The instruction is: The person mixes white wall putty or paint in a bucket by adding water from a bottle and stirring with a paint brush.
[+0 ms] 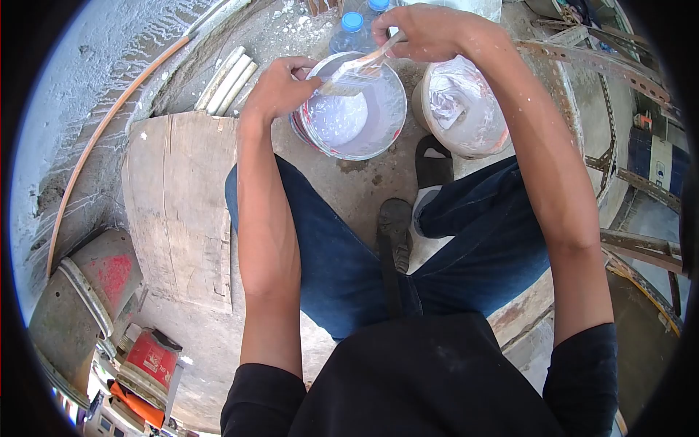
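A flat paintbrush [362, 68] lies at a slant over a bucket [402, 109] holding whitish liquid. My right hand [422, 30] is closed round the brush's handle above the bucket's back right rim. At the bucket's left rim, my left hand [282, 89] is closed, its fingertips by the end of the bristles; whether it grips the rim or the bristles is hard to tell. Just right of this bucket stands a second, white-smeared bucket [477, 124] with crumpled whitish material inside.
Bottles with blue caps [352, 23] stand behind the first bucket. Pale rods [227, 79] and a wooden board [178, 207] lie to the left. Metal frames [619, 69] are at the right, a red container [151, 357] at lower left. My legs flank the floor before the buckets.
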The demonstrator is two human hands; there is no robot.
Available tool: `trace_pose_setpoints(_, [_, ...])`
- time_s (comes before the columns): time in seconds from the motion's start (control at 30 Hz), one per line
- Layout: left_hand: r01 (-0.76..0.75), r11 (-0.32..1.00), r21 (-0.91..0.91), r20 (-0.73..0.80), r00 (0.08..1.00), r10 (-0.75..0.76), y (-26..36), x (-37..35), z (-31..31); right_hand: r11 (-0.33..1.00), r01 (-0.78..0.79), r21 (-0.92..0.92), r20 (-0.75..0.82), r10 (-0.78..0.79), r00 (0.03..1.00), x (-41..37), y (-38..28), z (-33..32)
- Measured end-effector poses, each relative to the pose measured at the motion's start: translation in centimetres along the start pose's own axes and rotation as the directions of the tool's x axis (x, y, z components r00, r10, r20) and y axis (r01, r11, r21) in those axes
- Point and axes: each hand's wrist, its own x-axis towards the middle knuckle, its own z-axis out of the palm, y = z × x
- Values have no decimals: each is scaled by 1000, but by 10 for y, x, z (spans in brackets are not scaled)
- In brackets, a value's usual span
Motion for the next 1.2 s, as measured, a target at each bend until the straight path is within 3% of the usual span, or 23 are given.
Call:
trace_pose_setpoints(0.2, [34, 999, 4, -21, 999, -34, 2, 0, 0, 999, -47, 10, -56, 48, 997, -31, -3, -9])
trace_pose_setpoints(0.3, [65, 998, 21, 44, 997, -66, 12, -4, -5, 997, 34, -63, -75, -39, 996, -14, 8, 11])
trace_pose_setpoints(0.4, [57, 998, 34, 38, 998, -59, 9, -4, -4, 993, -29, -110, -117, 16, 993, -14, 6, 5])
trace_pose_setpoints(0.5, [20, 1000, 9, 1, 1000, -20, 0, -2, -2, 993, 67, -93, -180, -83, 980, -31, -6, -5])
trace_pose_setpoints(0.6, [16, 1000, 6, 2, 1000, -16, 0, -3, -3, 982, 110, -152, -202, -140, 969, -4, 8, 29])
trace_pose_setpoints(0.73, [51, 999, 6, 29, 998, -51, 5, -2, -5, 985, 14, -169, -106, -32, 994, 10, -4, 48])
trace_pose_setpoints(0.83, [16, 1000, -16, 31, 999, -16, 5, -3, -3, 987, 76, -138, -76, -88, 993, 12, -10, 62])
trace_pose_setpoints(0.93, [-3, 1000, 12, 80, 997, 2, 1, -3, -8, 985, 88, 151, -87, -76, 993, 11, 6, 44])
trace_pose_setpoints(1.03, [-26, 999, 19, 87, 996, 24, -6, -2, -9, 983, -10, 184, -94, 28, 995, -4, 52, 8])
trace_pose_setpoints(1.1, [-27, 1000, 11, 86, 996, 26, -6, -5, -10, 999, 6, 54, -17, -5, 1000, -14, 89, 11])
trace_pose_setpoints(1.17, [-14, 1000, 5, 89, 996, 13, -5, -9, -12, 997, -42, -57, 267, 55, 962, -21, 120, 43])
trace_pose_setpoints(1.2, [-1, 1000, -3, 111, 994, 2, -4, -10, -14, 996, -71, -49, 329, 83, 941, -27, 132, 62])
